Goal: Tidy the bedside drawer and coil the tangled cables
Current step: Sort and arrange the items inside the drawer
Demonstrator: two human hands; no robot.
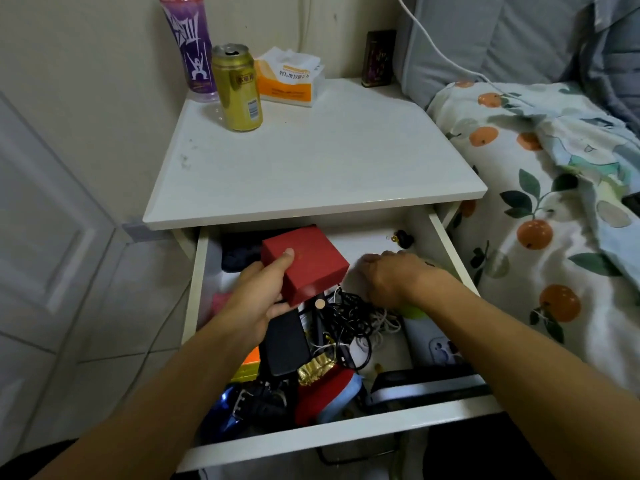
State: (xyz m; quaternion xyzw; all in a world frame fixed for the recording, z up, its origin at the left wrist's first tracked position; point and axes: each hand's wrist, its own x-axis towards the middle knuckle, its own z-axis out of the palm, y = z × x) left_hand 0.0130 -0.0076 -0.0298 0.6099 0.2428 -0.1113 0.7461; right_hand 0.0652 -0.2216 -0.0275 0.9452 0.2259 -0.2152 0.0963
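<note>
Left hand (pixel 266 289) grips red box (pixel 306 263) mid-frame over drawer (pixel 343 433); right hand (pixel 391 277) reaches w/ fingers hidden, grip unclear, above cables (pixel 349 317).

Drawer (pixel 450 244) pulled open. Left hand (pixel 263 289) gripped red box (pixel 304 263) above clutter; right hand (pixel 394 275) reached palm-down over tangled cables (pixel 349 317). Gold can (pixel 237 88) stood on nightstand top (pixel 311 161).

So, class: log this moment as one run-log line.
left hand: holds red box | right hand: reaching into drawer | cables: tangled
</note>
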